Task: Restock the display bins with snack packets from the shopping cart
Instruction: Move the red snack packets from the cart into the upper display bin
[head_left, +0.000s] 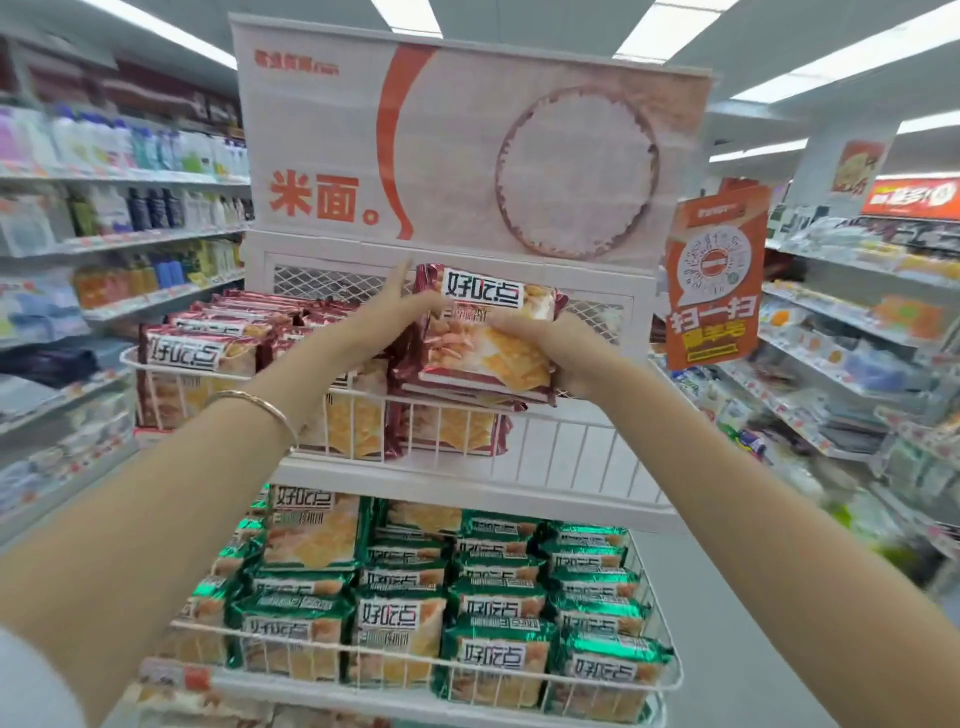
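Both hands are gripping a stack of red packets (485, 345): the left hand (382, 319) is curling round its left edge, the right hand (553, 356) round its right. The stack is hanging over the top bin's (582, 441) front rim, beside more red packets. Green packets (496, 597) are filling the lower bin (675, 675).

Red packets (485, 343): your top packet is hiding those beneath, so the stack's count is not showing.
Left hand (382, 319): your fingers are lying behind the stack, unseen.
Right hand (553, 353): the part under the stack is not showing.
Side shelves (104, 208): their goods are blurring past reading.
Lowest bin (218, 696): the bottom edge is cutting it off.
Banner (467, 145): its small print is smearing.
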